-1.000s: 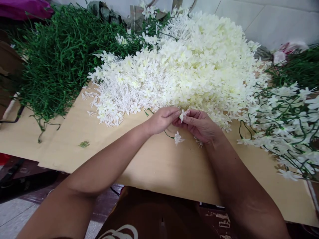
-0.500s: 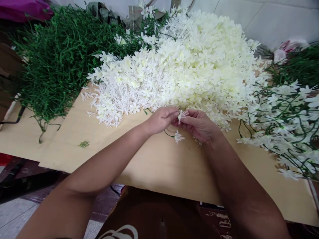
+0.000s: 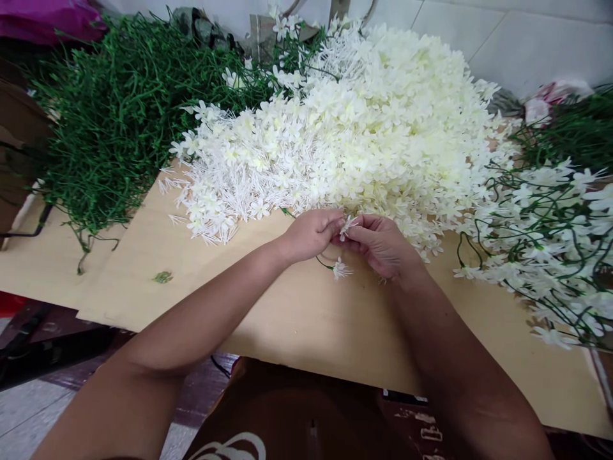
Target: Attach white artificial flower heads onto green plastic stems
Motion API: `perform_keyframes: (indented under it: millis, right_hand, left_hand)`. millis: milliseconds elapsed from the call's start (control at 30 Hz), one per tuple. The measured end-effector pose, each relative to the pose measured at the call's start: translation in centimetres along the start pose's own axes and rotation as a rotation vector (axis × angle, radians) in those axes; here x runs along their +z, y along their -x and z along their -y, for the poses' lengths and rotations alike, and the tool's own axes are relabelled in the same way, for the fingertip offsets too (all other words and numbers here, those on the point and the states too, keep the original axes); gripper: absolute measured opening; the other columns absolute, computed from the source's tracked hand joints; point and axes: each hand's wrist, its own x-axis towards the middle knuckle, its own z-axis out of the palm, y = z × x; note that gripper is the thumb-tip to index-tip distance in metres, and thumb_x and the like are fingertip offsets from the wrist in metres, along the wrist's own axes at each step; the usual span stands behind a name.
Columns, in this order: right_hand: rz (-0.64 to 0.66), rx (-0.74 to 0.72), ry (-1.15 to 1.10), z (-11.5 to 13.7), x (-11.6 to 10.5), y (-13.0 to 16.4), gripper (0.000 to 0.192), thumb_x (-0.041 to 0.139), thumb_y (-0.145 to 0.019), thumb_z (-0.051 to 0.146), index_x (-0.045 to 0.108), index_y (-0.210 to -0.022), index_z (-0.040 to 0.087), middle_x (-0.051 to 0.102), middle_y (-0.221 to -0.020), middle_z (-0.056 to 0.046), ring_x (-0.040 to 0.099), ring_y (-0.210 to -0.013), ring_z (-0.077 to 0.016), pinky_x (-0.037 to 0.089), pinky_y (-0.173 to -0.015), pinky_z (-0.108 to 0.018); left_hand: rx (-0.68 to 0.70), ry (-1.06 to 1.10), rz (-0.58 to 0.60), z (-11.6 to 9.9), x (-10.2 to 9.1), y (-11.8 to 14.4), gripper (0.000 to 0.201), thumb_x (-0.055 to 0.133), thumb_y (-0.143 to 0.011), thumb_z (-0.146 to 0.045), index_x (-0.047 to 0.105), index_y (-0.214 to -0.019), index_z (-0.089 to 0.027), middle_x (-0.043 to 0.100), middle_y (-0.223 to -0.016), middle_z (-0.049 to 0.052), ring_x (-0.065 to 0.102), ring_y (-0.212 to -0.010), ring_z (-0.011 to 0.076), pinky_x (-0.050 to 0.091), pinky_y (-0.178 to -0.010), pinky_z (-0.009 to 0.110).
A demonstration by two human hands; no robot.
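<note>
My left hand [image 3: 313, 235] is closed in a pinch on a green plastic flower stem [image 3: 287, 213], whose end pokes out above the wrist. Another branch of that stem hangs below the fingers and carries a white artificial flower [image 3: 341, 269]. Close against the left fingertips, my right hand [image 3: 383, 243] pinches a small white flower [image 3: 347, 226] between thumb and fingers. Where the flower meets the stem is hidden by the fingers. Just beyond both hands lies a big heap of white and pale yellow artificial flowers [image 3: 373, 128].
Green stems [image 3: 119, 108] form a tangled pile at the left. Finished-looking white flowers on stems [image 3: 555, 249] lie at the right. A small green scrap [image 3: 163, 276] rests on the cardboard tabletop [image 3: 287, 319]. Behind the heap stands a tiled wall [image 3: 541, 38].
The small flower between my hands has turned a little, its petals now tilted differently. The hanging flower has shifted slightly downward. Both hands stay in nearly the same place.
</note>
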Motion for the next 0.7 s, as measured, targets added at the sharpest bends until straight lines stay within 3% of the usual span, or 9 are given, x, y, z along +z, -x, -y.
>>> perform_keyframes:
  millis: [300,433,700]
  right_hand:
    - [0.082,-0.089,-0.056,-0.2,-0.3,0.0,0.034,0.090,-0.050,0.030,0.060,-0.058,0.018,0.068,-0.065,0.002,0.068,-0.065,-0.0141,0.059,-0.079,-0.035]
    - [0.120,-0.101,-0.059,-0.2,-0.5,0.1,0.031,0.089,-0.054,0.032,0.062,-0.061,0.018,0.070,-0.066,0.000,0.069,-0.069,-0.0146,0.059,-0.079,-0.034]
    - [0.143,-0.098,-0.030,-0.2,-0.7,0.0,0.032,0.088,-0.058,0.038,0.063,-0.065,0.020,0.071,-0.067,0.001,0.068,-0.067,-0.0138,0.061,-0.079,-0.036]
  left_hand:
    - [-0.051,0.203,0.032,-0.9,-1.1,0.0,0.052,0.043,-0.090,-0.060,0.050,-0.063,-0.016,0.056,-0.068,0.002,0.053,-0.069,0.0133,0.042,-0.069,0.026]
    - [-0.058,0.284,0.073,-1.3,-1.9,0.4,0.048,0.048,-0.089,-0.058,0.052,-0.066,-0.016,0.056,-0.069,0.002,0.054,-0.072,0.0132,0.043,-0.071,0.026]
    - [-0.022,0.227,0.084,-0.8,-1.9,0.3,0.040,0.047,-0.092,-0.049,0.057,-0.075,-0.014,0.058,-0.075,0.003,0.054,-0.074,0.0133,0.044,-0.075,0.027]
